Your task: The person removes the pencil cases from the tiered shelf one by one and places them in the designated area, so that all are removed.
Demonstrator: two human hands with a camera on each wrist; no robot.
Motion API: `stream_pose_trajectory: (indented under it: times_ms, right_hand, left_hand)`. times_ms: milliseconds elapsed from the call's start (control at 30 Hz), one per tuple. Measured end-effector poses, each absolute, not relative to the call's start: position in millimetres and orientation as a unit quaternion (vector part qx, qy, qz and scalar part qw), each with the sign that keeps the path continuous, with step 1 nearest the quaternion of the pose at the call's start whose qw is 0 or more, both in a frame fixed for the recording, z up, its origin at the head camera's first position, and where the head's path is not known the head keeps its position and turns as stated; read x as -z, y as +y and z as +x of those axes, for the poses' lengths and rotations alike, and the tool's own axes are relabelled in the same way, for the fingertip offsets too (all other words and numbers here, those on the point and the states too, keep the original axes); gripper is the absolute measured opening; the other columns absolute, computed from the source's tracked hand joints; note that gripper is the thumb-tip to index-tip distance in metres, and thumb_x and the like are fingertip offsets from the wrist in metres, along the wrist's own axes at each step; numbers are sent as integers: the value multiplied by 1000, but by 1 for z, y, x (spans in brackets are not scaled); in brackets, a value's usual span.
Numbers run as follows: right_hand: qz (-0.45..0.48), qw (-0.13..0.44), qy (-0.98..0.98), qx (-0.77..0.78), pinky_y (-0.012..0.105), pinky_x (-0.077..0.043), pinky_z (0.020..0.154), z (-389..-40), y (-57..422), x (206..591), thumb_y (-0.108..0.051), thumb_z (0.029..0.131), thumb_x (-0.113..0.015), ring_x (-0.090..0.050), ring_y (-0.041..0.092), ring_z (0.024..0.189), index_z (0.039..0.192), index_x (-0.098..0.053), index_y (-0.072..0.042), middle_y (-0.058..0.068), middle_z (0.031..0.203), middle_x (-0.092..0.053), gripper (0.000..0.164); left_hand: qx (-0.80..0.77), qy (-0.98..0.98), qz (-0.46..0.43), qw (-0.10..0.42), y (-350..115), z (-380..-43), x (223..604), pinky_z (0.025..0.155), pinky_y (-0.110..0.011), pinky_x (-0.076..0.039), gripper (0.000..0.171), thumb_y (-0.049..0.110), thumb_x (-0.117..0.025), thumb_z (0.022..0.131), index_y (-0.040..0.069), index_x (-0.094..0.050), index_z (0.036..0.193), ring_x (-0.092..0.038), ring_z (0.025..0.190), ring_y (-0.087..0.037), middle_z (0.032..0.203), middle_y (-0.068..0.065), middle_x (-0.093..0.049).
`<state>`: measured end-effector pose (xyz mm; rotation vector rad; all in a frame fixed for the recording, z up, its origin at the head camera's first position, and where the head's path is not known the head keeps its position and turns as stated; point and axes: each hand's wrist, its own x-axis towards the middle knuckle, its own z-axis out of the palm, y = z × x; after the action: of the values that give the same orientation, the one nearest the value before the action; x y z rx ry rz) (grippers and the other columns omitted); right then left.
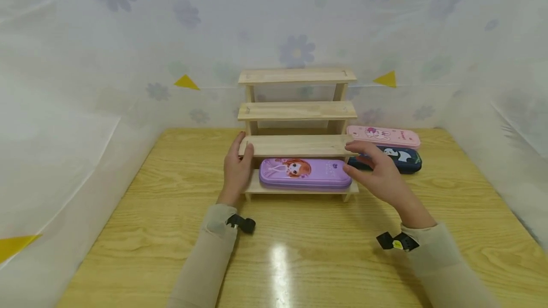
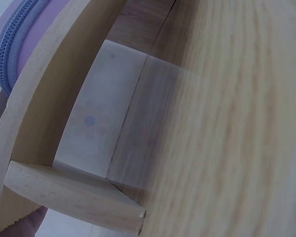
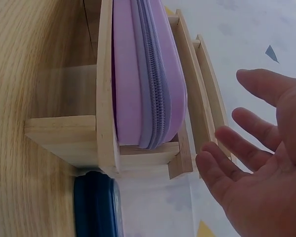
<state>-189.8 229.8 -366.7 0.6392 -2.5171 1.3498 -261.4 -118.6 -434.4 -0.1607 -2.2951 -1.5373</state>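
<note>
Purple case (image 1: 306, 175), lettering (image 1: 335, 166) illegible, right grip (image 1: 383, 177) spread, left grip (image 1: 237, 172) pinching wooden shelf (image 1: 295, 145)

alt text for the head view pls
A purple case lies on the lowest tier of a four-tier wooden stand, between a person's left hand at the stand's left end and right hand near its right end. A pink case and a dark panda case lie on the table at right.

L arm (image 1: 205, 260) reaches fwd, angled in; L hand (image 1: 237, 168) upright, thumb apart from the fingers, grip unclear, mostly cut off in L wrist cam. R arm (image 1: 445, 265) comes in from lower R; R hand (image 1: 381, 175) points L, thumb & fingers spread w/ slight bend.
</note>
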Motion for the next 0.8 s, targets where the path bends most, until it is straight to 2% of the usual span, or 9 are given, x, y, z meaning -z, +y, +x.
stream_pose_trajectory:
  times_ms: [200,367,500,633,800]
  right_hand:
    - [229,101,-860,-444,48,-43,102,-192,230,372,-5,89,-73,-49,18,123,130,-58,-2,9,136,-54,43]
    - [232,85,-871,-425,57,-40,103,-194,232,376,-12,90,-73,-46,29,128,129,-58,-2,11,137,-52,43]
    - [236,94,-878,-406,58,-41,102,-196,232,379,-15,89,-76,-44,32,130,129,-59,-3,12,139,-51,46]
    - [241,103,-882,-392,55,-44,99,-196,231,381,-17,87,-78,-48,29,126,129,-60,-5,8,135,-54,47]
    - [264,82,-880,-387,52,-46,97,-193,228,382,-16,84,-81,-54,26,119,129,-59,-6,6,131,-56,51]
  left_hand:
    - [550,-813,-56,184,-119,-262,436,114,-38,-30,53,45,-46,103,21,-43,151,-35,140,-16,152,2,-42]
    - [549,-814,-53,184,-119,-263,435,115,-36,-28,53,44,-46,103,20,-43,150,-35,140,-15,152,2,-43]
    - [550,-812,-54,188,-119,-262,435,115,-36,-28,52,41,-47,103,18,-44,150,-35,140,-16,152,1,-43]
    - [550,-811,-56,191,-119,-261,435,115,-37,-28,53,40,-47,104,14,-44,150,-36,140,-18,152,-1,-43]
    - [548,-812,-59,190,-119,-261,435,114,-38,-29,53,40,-47,104,13,-43,150,-36,140,-18,152,-1,-43]
